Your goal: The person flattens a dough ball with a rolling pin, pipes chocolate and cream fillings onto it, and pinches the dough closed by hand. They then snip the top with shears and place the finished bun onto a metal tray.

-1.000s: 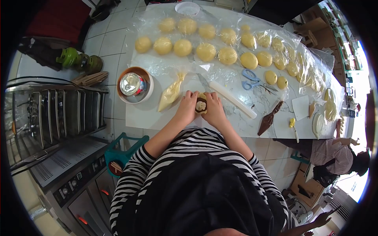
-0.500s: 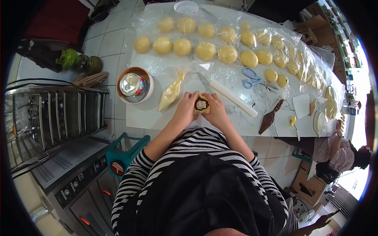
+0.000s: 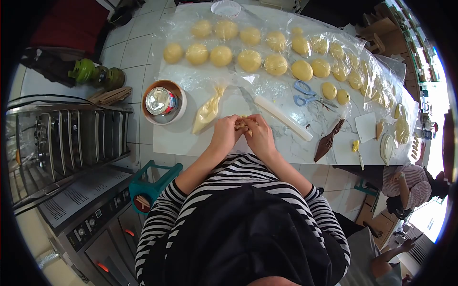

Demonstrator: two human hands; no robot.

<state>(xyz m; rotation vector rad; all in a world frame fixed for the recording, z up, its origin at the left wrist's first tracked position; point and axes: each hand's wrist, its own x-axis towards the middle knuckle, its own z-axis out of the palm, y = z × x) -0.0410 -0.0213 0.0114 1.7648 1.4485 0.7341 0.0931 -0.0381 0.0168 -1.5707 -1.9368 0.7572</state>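
My left hand (image 3: 225, 132) and my right hand (image 3: 261, 135) meet close to the table's front edge, fingers pinched round a piece of dough (image 3: 242, 125). Most of the dough is hidden by the fingers, and its filling no longer shows. Left of my hands lies a piping bag of pale yellow cream (image 3: 207, 114). A white rolling pin (image 3: 283, 118) rests at a slant to the right. Beyond it are blue-handled scissors (image 3: 305, 99) and a piping bag of dark brown filling (image 3: 328, 141).
Several dough balls (image 3: 221, 56) sit in rows under clear plastic along the back. A tin can (image 3: 160, 101) stands in a round bowl (image 3: 151, 87) at left. A white scraper (image 3: 365, 127) lies at right. A co-worker (image 3: 411, 183) is beyond the table's right end.
My fingers have drawn together over the dough, closing its open top and covering the dark and pale filling. At the right, the co-worker's arm has moved back from the table.
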